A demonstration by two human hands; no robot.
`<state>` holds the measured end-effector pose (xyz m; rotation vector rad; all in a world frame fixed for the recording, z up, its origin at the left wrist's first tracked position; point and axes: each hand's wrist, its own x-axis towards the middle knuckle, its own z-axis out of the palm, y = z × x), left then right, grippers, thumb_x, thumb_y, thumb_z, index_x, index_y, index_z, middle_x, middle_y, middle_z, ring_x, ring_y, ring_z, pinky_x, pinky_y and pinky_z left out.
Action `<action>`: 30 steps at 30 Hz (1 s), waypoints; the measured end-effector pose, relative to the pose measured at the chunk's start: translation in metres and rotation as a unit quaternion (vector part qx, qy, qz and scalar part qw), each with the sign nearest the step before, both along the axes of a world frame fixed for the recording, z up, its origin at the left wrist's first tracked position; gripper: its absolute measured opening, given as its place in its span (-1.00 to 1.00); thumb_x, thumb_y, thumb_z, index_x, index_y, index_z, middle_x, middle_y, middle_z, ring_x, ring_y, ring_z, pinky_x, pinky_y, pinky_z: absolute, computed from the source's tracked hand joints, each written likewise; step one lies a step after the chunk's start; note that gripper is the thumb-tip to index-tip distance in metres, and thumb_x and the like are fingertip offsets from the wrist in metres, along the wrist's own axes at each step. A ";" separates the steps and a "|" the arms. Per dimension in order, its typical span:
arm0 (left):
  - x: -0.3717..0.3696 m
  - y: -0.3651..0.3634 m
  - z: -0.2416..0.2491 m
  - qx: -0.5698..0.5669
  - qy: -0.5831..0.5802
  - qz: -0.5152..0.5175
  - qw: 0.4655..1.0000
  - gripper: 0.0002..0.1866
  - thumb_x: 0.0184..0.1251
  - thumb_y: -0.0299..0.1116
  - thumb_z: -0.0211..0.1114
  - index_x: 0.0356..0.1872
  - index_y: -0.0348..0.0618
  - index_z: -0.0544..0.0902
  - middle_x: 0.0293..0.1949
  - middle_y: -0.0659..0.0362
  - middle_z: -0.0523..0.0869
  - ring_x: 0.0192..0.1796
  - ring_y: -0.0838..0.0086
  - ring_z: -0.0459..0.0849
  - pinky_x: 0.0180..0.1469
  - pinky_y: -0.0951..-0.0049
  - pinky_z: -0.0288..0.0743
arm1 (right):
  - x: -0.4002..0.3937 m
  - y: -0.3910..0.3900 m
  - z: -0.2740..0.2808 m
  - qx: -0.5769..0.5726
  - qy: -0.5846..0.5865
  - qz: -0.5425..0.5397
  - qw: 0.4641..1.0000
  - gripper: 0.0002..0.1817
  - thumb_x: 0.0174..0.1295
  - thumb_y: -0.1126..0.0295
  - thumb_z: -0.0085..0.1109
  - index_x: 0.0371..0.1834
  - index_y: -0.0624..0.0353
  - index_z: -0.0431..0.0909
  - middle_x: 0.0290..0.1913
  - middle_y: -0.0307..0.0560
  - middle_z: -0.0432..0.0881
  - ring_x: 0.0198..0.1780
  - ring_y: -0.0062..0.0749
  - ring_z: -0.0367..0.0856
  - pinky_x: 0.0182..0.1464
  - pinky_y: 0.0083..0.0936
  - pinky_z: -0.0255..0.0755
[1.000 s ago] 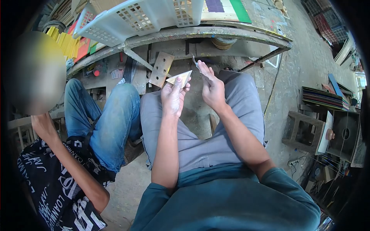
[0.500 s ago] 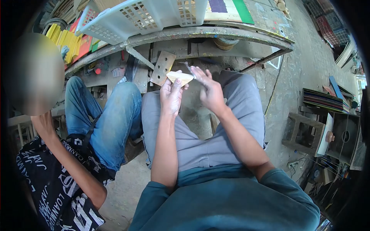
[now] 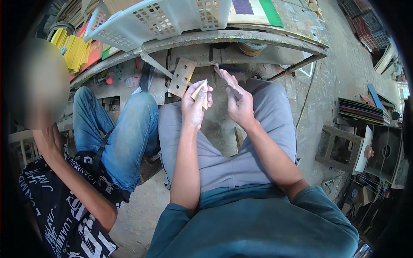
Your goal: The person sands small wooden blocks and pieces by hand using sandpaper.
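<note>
Pale dust coats both of my hands, held up above my lap. My left hand (image 3: 194,105) grips a small triangular piece of light wood (image 3: 200,91), one point of it upward and the thumb across its face. Just to the right, my right hand (image 3: 239,103) holds a bent sheet of sandpaper (image 3: 233,91), greyish brown, between thumb and fingers. Its far end sticks up past the fingertips. A small gap separates the sandpaper from the wood.
Ahead stands a metal-framed table (image 3: 189,38) bearing a white plastic basket (image 3: 155,19) and yellow strips (image 3: 77,53). Beneath it leans a board with holes (image 3: 182,76). A person in blue jeans (image 3: 129,129) sits close on my left. A wooden stool (image 3: 337,146) lies at right.
The triangular wood has turned in my left hand, from lying nearly level to pointing up. My right hand has drawn the sandpaper away from it and tilted.
</note>
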<state>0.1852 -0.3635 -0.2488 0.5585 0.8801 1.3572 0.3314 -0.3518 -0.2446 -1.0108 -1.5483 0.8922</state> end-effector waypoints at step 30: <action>-0.010 -0.001 0.007 0.026 -0.056 -0.050 0.997 -0.67 0.36 -0.37 0.19 0.08 -0.26 0.45 -0.22 0.16 0.55 -0.35 0.59 0.45 -0.34 0.60 0.31 | 0.010 0.000 -0.004 -0.005 -0.122 0.051 0.991 -0.29 -0.06 0.83 -0.20 0.21 0.05 0.47 0.21 -0.06 0.51 0.30 -0.21 0.42 0.45 -0.10 -0.06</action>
